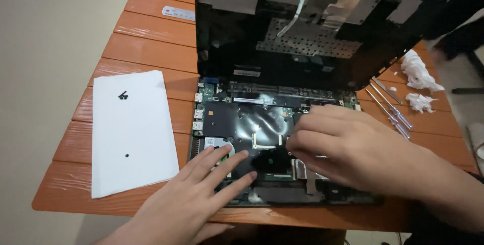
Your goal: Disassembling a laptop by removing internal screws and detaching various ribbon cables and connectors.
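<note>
Your left hand (201,194) lay open-fingered on the laptop motherboard (252,124) | your right hand (343,144) pinched the black fan (269,160) | risk, judged: tugging could strain its cable.

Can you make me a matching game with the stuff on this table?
Things:
1. white paper sheet
2. screwdrivers
3. crumpled tissues
4. ruler

Places:
A. far edge of the table, left of the raised laptop cover
B. right of the laptop, beyond the screwdrivers
C. left of the laptop, with small black screws on it
D. right of the laptop, side by side

Pairs: 1-C, 2-D, 3-B, 4-A
</note>
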